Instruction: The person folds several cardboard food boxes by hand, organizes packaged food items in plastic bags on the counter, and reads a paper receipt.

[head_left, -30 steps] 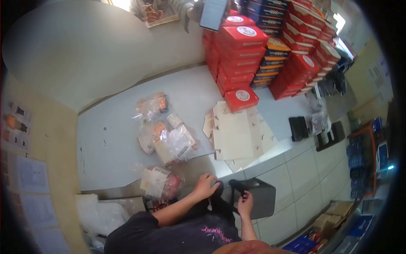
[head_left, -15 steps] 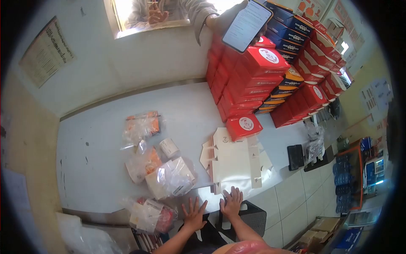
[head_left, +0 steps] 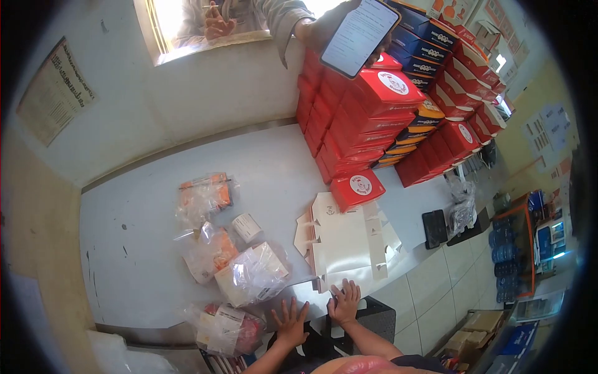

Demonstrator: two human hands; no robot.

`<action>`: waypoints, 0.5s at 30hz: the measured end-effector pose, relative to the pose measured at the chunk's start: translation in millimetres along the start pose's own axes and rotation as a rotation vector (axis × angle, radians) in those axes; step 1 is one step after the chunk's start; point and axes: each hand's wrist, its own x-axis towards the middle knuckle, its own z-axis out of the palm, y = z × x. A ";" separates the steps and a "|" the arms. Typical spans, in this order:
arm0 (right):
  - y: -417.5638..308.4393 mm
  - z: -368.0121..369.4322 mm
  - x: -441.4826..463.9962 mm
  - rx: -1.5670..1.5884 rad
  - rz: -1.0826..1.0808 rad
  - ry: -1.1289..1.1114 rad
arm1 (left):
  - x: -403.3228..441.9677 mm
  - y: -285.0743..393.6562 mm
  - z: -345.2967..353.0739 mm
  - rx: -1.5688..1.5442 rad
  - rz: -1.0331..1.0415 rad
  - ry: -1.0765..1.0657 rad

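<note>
My left hand (head_left: 291,323) rests on the near edge of the table with its fingers spread and nothing in it. Beside it, my right hand (head_left: 344,302) lies at the same edge, fingers loosely stretched, also holding nothing. Just beyond my right hand is a stack of flat, unfolded white box blanks (head_left: 346,243). To the left of my left hand sits a plastic bag with a red item and a white label (head_left: 229,329). Farther in are a bagged white box (head_left: 252,274), a bagged orange pack (head_left: 215,249), another bagged orange box (head_left: 208,193) and a roll of white labels (head_left: 247,227).
Folded red boxes (head_left: 374,134) and dark blue boxes (head_left: 423,47) stand in tall stacks at the back right. Another person's hand reaches through the window (head_left: 212,47) holding a phone (head_left: 360,38). A black device (head_left: 434,229) lies at the right table edge.
The view has tilted slightly, so the scene sits a little differently. My right hand's fingers have drawn somewhat closer together. My left hand stays spread at the edge; the phone is still held out.
</note>
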 end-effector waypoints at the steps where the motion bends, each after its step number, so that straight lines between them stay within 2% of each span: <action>1: 0.3 0.4 0.2 0.000 0.001 -0.005 | 0.7 -0.4 0.1 0.003 0.002 0.000; 15: -2.0 -2.5 0.6 0.020 -0.007 0.009 | -0.1 0.1 -0.8 -0.003 0.002 -0.009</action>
